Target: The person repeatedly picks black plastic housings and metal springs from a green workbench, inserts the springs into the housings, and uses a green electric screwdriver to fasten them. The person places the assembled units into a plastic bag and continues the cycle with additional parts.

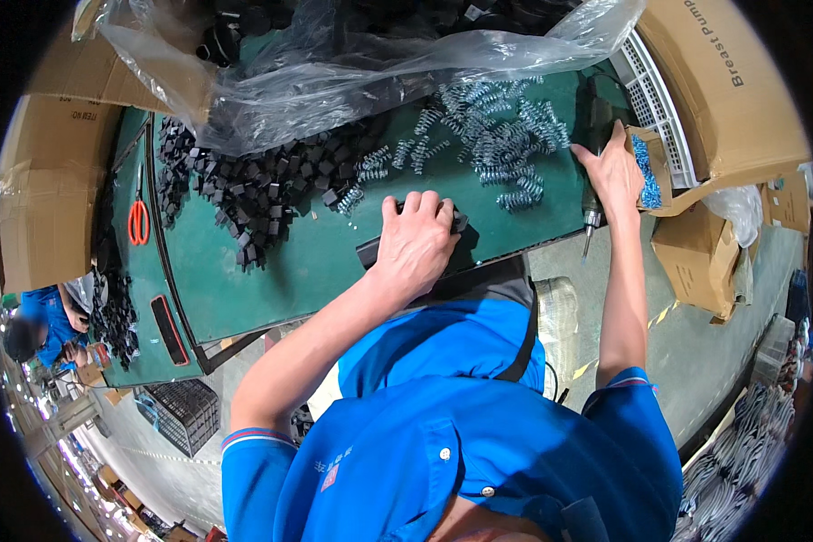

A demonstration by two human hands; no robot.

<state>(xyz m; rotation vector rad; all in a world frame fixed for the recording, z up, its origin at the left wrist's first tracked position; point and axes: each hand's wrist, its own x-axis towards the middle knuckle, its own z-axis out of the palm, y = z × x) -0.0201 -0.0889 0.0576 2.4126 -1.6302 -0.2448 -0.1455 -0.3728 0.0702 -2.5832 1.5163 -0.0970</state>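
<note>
My left hand [415,237] is closed over a black plastic part [368,253] at the table's near edge. Its fingers cover most of the part, so the full shape is hidden. Farther right, my right hand [616,176] grips a dark electric screwdriver [594,185], thumb and forefinger along its body and the other fingers hidden. The metal bit [589,242] points toward me past the table edge. Beside that hand stands a small carton of blue screws [649,172]. Loose metal springs [506,135] lie in a heap between and beyond my hands.
Small black blocks [262,185] are piled left of the springs. Clear plastic sheeting [334,99] hangs over the far side. Orange-handled scissors [138,217] lie at the left, near a red-edged black tray [169,330]. Cardboard boxes [741,81] flank the table. Another person [50,325] works at far left.
</note>
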